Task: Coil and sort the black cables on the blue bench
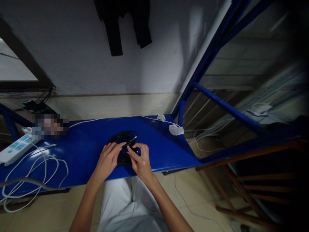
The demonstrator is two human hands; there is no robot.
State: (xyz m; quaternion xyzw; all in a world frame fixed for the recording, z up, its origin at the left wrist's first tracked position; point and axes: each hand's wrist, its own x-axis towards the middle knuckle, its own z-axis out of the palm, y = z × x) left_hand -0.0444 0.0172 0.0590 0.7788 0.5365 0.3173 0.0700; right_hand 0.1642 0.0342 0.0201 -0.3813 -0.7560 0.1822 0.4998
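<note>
Black cable coil, one: on blue table, beneath and between fingertips. Left hand, right hand: fingers pinched on coil. Plug: just beyond fingertips. Risk: slackened pinch could let loops spring apart; plug could snag loops if tugged.

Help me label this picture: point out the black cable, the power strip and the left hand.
Black cable (120,136), head view: coil's upper arc.
Power strip (18,146), head view: its socket face.
Left hand (108,157), head view: middle of its back.
</note>
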